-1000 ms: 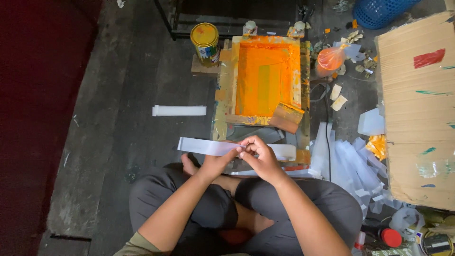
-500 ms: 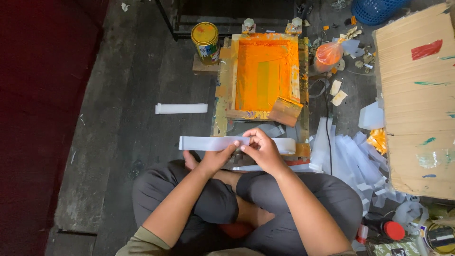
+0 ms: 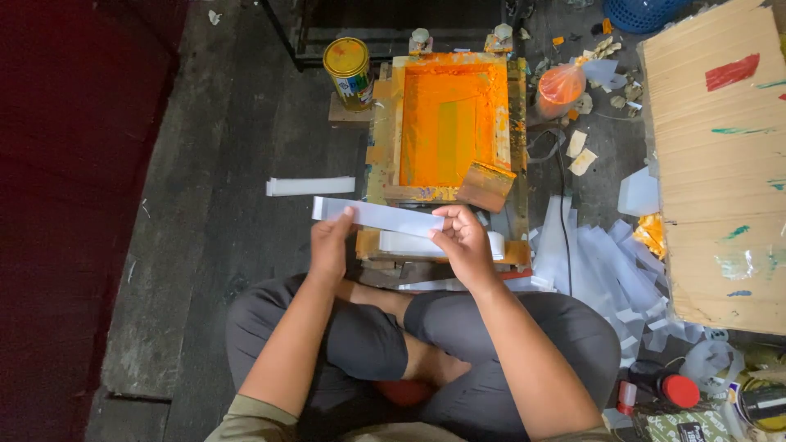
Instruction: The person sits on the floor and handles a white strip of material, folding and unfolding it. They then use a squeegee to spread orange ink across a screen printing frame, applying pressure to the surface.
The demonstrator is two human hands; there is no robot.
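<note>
White strip (image 3: pixel 378 217), long and flat, was held level between both hands above the crossed legs (image 3: pixel 426 344).

Left hand (image 3: pixel 332 244): fingers curled under the strip near its left end, thumb pressed on top; a short length of strip stuck out beyond the thumb.

Right hand (image 3: pixel 463 241): fingers pinched on the strip's right end, thumb and forefinger closed over its edge.

Just beyond the right fingertips: a second white strip (image 3: pixel 426 244) lying on a wooden board, partly hidden by the hand.

Further beyond both sets of fingers: a wooden screen frame (image 3: pixel 450 123), its mesh coated in orange ink, with a wooden squeegee (image 3: pixel 485 186) leaning on its near right corner.

Beyond and outward of the left fingers: a loose white strip (image 3: pixel 310 186) on the dark floor (image 3: pixel 213 164), apart from the held one; past it a paint tin (image 3: pixel 348 72) with a yellow lid, beside the frame's far left corner.

Outward of the right fingers: a heap of pale strips (image 3: pixel 598 262) on the floor; a bag (image 3: pixel 560 88) of orange stuff beside the frame's far right corner; a cardboard sheet (image 3: pixel 720 147) with paint smears at the far right.
</note>
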